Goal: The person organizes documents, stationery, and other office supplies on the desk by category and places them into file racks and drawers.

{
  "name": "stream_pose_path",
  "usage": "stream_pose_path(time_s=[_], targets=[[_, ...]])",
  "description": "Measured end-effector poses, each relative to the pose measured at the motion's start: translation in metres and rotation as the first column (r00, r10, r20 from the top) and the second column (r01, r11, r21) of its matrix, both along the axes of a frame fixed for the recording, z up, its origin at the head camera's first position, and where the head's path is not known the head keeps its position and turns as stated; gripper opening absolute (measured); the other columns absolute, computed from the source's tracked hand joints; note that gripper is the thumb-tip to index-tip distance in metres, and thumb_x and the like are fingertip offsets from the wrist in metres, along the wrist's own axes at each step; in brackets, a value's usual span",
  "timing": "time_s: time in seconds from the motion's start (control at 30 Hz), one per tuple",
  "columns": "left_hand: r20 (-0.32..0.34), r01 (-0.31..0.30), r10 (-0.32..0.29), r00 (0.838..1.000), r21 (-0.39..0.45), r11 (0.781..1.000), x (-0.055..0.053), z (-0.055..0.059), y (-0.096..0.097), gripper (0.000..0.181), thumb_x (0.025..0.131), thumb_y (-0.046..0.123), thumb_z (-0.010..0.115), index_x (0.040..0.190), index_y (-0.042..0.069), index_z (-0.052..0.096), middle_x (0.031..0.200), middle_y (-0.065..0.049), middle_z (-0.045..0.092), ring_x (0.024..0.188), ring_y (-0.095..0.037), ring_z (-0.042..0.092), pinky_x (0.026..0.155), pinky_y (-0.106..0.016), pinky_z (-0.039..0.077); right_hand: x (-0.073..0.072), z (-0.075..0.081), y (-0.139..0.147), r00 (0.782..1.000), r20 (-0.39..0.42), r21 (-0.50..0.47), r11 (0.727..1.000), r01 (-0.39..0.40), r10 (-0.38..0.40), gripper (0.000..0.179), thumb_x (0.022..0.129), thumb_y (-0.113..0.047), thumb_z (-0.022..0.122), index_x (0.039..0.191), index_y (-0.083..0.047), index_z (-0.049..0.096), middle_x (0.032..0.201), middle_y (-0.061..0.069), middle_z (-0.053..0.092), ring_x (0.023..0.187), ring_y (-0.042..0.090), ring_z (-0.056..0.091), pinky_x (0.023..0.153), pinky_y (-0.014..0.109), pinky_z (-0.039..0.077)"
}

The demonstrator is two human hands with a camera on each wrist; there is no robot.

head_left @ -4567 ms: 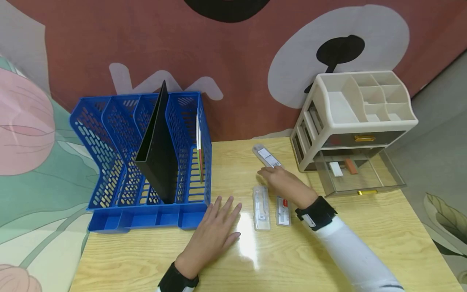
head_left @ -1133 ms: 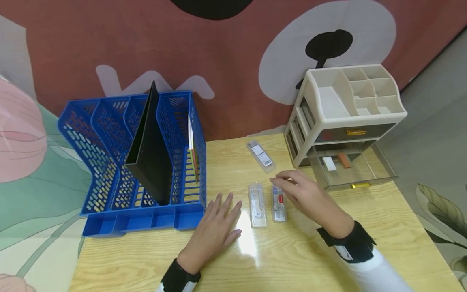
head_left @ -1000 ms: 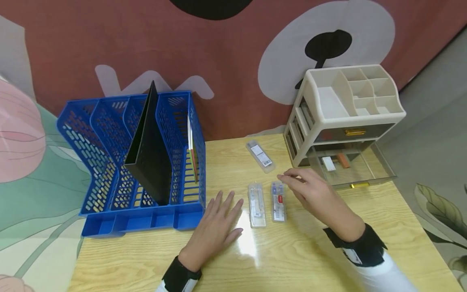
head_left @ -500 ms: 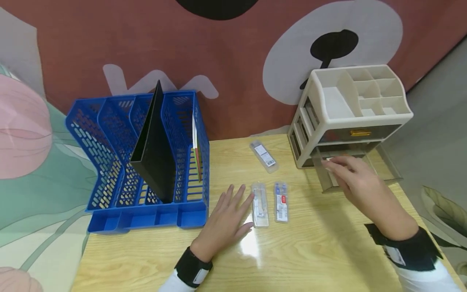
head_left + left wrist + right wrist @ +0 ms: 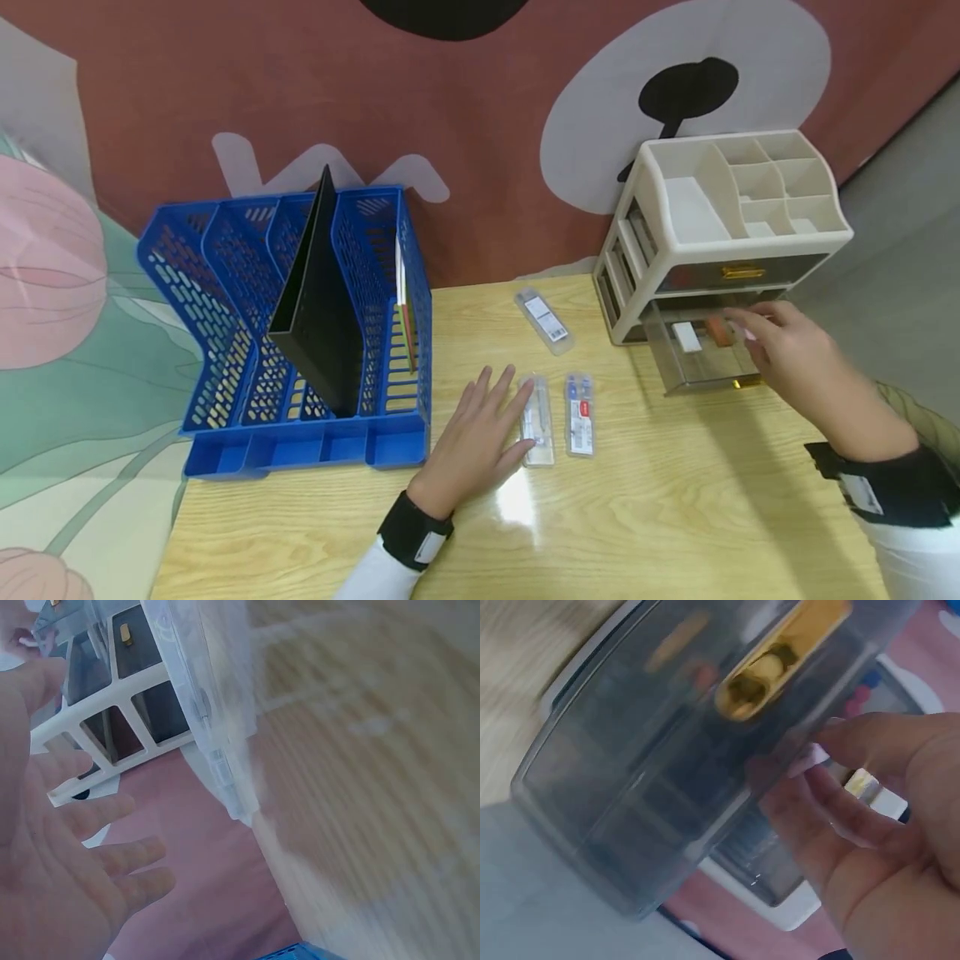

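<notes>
While the left hand [image 5: 476,446] is spread nearest the viewer, overlapping a clear oblong plastic case [image 5: 543,421] (contact uncertain), the right hand [image 5: 810,367] pinches a small pinkish-white piece [image 5: 808,760] over the open transparent grey drawer [image 5: 697,380]; a white rectangular block [image 5: 686,337] and an orange-brown block [image 5: 717,331] lie inside, the piece unreleased: work apparently partway.

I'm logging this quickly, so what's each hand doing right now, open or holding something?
Left hand: open, holding nothing.
Right hand: closed, pinching a small pale object.
</notes>
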State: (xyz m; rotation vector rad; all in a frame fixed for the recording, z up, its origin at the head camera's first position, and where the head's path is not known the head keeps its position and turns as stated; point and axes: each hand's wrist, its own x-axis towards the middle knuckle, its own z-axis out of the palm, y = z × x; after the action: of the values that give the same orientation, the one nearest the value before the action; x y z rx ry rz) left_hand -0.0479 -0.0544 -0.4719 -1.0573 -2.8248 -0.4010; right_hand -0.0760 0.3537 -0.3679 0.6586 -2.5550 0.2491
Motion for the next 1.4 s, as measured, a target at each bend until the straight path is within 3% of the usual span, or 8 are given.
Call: stream_pose_path(time_s=[0.2,0.33,0.57,0.77,0.9,1.03,1.23,1.4], targets=[[0.023,-0.021,0.021,1.0,-0.002,1.0,-0.006,-0.001,0.007,0.076,0.096,0.056,0.043,0.158,0.024,0.012,0.162,-0.013,0.023,0.147,-0.037,0.006,0.115,-0.059,0.025,-0.012,-0.007,0.018,0.995,0.072,0.031,0.997,0.065,-0.067,0.036,0.061,0.016,0.075,0.096,0.01,0.067,0.08,0.031,0.056,0.064,0.041,0.056,0.044,0.056,0.051],[0.043,-0.027,0.028,0.999,-0.008,1.0,-0.009,0.001,0.011,0.075,0.096,0.057,0.043,0.157,0.024,0.015,0.162,-0.013,0.023,0.147,-0.037,0.006,0.116,-0.058,0.024,-0.021,-0.007,0.026,0.984,0.141,0.041,0.994,0.105,-0.11,0.024,0.066,0.014,0.072,0.088,0.011,0.066,0.076,0.032,0.059,0.069,0.045,0.056,0.052,0.062,0.051],[0.062,-0.032,0.034,0.998,-0.018,0.999,-0.011,0.005,0.016,0.076,0.096,0.055,0.046,0.157,0.024,0.016,0.162,-0.012,0.023,0.146,-0.04,0.012,0.116,-0.058,0.022,-0.036,-0.005,0.027,0.894,0.364,0.139,0.965,0.224,-0.26,0.005,0.083,0.006,0.061,0.088,0.008,0.062,0.079,0.032,0.059,0.076,0.05,0.057,0.06,0.066,0.049],[0.068,-0.03,0.031,0.997,-0.026,0.999,-0.01,0.005,0.017,0.075,0.096,0.057,0.044,0.157,0.024,0.016,0.162,-0.013,0.023,0.145,-0.042,0.015,0.116,-0.058,0.024,-0.045,-0.012,0.026,0.859,0.422,0.152,0.956,0.25,-0.292,0.009,0.089,0.002,0.056,0.09,0.008,0.062,0.08,0.033,0.059,0.068,0.049,0.058,0.053,0.064,0.049],[0.066,-0.028,0.03,0.997,-0.028,0.999,-0.009,0.005,0.017,0.074,0.096,0.058,0.042,0.157,0.024,0.016,0.162,-0.013,0.023,0.145,-0.042,0.015,0.115,-0.058,0.024,-0.046,-0.018,0.027,0.865,0.419,0.132,0.962,0.241,-0.274,0.014,0.089,0.004,0.055,0.102,0.007,0.06,0.096,0.038,0.056,0.083,0.059,0.056,0.061,0.07,0.048],[0.068,-0.032,0.034,0.997,-0.032,0.999,-0.009,0.005,0.015,0.073,0.097,0.058,0.04,0.157,0.024,0.016,0.162,-0.012,0.022,0.146,-0.039,0.011,0.116,-0.058,0.024,-0.043,-0.021,0.026,0.881,0.393,0.104,0.965,0.242,-0.264,0.015,0.09,0.004,0.054,0.105,0.008,0.058,0.096,0.039,0.056,0.088,0.062,0.054,0.064,0.072,0.047],[0.073,-0.036,0.038,0.997,-0.029,0.999,-0.008,0.003,0.014,0.073,0.097,0.059,0.039,0.157,0.024,0.016,0.162,-0.012,0.023,0.146,-0.04,0.013,0.116,-0.058,0.025,-0.037,-0.021,0.022,0.899,0.339,0.091,0.961,0.263,-0.278,0.013,0.091,0.0,0.057,0.098,0.011,0.058,0.084,0.036,0.055,0.078,0.056,0.055,0.055,0.069,0.047],[0.079,-0.042,0.044,0.996,-0.02,0.999,-0.006,0.0,0.01,0.074,0.097,0.055,0.045,0.157,0.024,0.016,0.161,-0.013,0.024,0.146,-0.04,0.014,0.116,-0.058,0.025,-0.025,-0.017,0.016,0.943,0.232,0.043,0.971,0.236,-0.239,0.015,0.082,0.004,0.063,0.092,0.014,0.059,0.075,0.036,0.053,0.066,0.051,0.054,0.045,0.066,0.046]])
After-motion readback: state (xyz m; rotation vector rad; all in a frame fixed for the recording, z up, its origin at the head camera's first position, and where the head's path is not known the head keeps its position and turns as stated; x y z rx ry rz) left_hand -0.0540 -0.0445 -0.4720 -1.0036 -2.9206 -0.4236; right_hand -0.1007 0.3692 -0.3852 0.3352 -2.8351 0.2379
